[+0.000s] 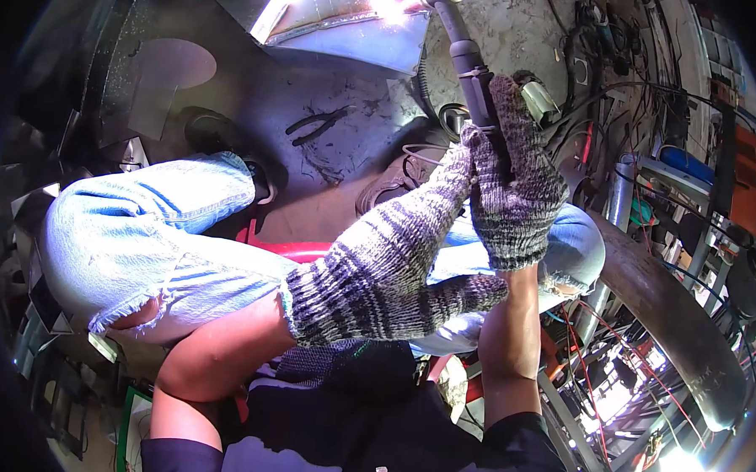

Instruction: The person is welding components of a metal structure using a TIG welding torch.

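My right hand (522, 192), in a grey knitted glove, is closed round the handle of a black welding torch (466, 58). The torch's head is at the top, where a bright arc glows against a sheet-metal workpiece (344, 49) with a seam along it. My left hand (385, 262), in a matching glove, stretches up beside the right one. Its fingertips rest against the lower torch handle and right palm, with the thumb spread toward my right wrist. No filler rod can be made out in the left hand.
Black pliers (317, 125) lie on the stained floor between my shoes. Cables and hoses (582, 93) tangle at the right. A large curved pipe (669, 325) and metal racks stand beside my right knee. Dark metal plates (148, 82) stand at the left, and red seat parts (289, 249) show under me.
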Action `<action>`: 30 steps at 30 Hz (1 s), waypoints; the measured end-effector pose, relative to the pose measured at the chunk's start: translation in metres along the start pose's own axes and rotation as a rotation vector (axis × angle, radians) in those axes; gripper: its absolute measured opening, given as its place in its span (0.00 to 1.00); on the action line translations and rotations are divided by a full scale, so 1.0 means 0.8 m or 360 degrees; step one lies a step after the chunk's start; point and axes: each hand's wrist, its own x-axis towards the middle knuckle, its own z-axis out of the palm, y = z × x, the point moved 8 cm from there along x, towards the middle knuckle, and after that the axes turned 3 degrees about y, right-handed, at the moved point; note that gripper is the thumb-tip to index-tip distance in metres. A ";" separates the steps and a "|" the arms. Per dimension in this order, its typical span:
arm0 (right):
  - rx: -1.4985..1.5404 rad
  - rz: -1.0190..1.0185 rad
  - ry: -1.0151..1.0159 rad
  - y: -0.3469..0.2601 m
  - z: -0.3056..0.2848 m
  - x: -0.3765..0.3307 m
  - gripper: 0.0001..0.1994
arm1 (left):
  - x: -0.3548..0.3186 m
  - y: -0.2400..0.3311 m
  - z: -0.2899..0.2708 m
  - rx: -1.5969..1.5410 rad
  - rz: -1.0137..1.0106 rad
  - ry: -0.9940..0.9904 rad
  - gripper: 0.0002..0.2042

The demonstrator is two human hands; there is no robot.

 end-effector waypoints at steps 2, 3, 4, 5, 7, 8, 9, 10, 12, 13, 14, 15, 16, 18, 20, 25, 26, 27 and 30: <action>0.0050 0.0001 0.0011 0.001 0.000 0.000 0.25 | 0.000 0.010 0.001 0.0173 0.0156 0.0007 0.56; 0.0082 0.0029 0.0017 0.003 0.000 -0.001 0.25 | 0.000 0.010 0.003 0.0203 0.0155 -0.0026 0.56; 0.0116 0.0074 0.0045 0.005 0.000 -0.001 0.23 | 0.000 0.003 0.004 -0.0009 0.0018 -0.0054 0.56; 0.0074 0.0042 0.0041 0.004 -0.001 -0.001 0.24 | 0.000 0.001 0.005 -0.0098 -0.0053 -0.0080 0.56; -0.0010 -0.0020 0.0035 -0.001 -0.001 -0.001 0.24 | 0.001 -0.002 0.002 -0.0111 -0.0134 -0.0080 0.55; -0.0031 -0.0021 0.0015 -0.001 0.001 -0.001 0.24 | 0.001 -0.003 0.000 -0.0118 -0.0174 -0.0080 0.55; -0.0016 0.0097 -0.0044 0.005 0.003 -0.001 0.25 | 0.001 -0.005 -0.001 -0.0125 -0.0214 -0.0079 0.55; 0.0006 0.0111 -0.0057 0.005 0.003 -0.001 0.24 | 0.002 -0.007 -0.001 -0.0131 -0.0254 -0.0078 0.55; 0.0060 0.0095 -0.0038 0.001 0.001 -0.001 0.24 | 0.005 0.000 -0.003 -0.0068 -0.0154 -0.0055 0.54; 0.0092 0.0065 -0.0005 -0.002 0.000 -0.001 0.24 | 0.007 0.008 -0.003 0.0002 -0.0012 -0.0033 0.54; 0.0208 0.0163 -0.0023 0.003 0.000 -0.002 0.23 | 0.007 0.009 0.000 0.0134 -0.0001 -0.0069 0.55; 0.0180 0.0163 -0.0026 0.002 0.001 -0.002 0.23 | 0.008 0.006 -0.001 0.0005 -0.0055 -0.0036 0.55; 0.0153 0.0163 -0.0029 0.002 0.000 -0.002 0.23 | 0.007 -0.005 0.002 -0.0062 -0.0240 -0.0062 0.56; 0.0059 0.0135 -0.0050 0.001 0.002 -0.001 0.23 | 0.004 -0.013 0.003 -0.0142 -0.0391 -0.0084 0.57; -0.0022 0.0003 -0.0028 -0.005 0.001 0.001 0.24 | 0.003 -0.013 0.002 -0.0165 -0.0394 -0.0096 0.59; 0.0096 -0.0098 0.0098 -0.007 -0.001 0.003 0.25 | 0.006 -0.008 -0.001 -0.0120 -0.0281 -0.0063 0.59; 0.0092 -0.0006 0.0048 -0.002 0.000 0.002 0.25 | 0.007 0.005 -0.001 0.0105 -0.0065 -0.0075 0.59; 0.0067 0.0018 0.0024 0.000 0.002 0.002 0.25 | 0.009 0.010 -0.006 0.0092 0.0025 -0.0003 0.59; -0.0023 0.0008 -0.0017 -0.001 0.004 0.002 0.26 | 0.000 -0.018 0.000 -0.0264 -0.0498 -0.0099 0.59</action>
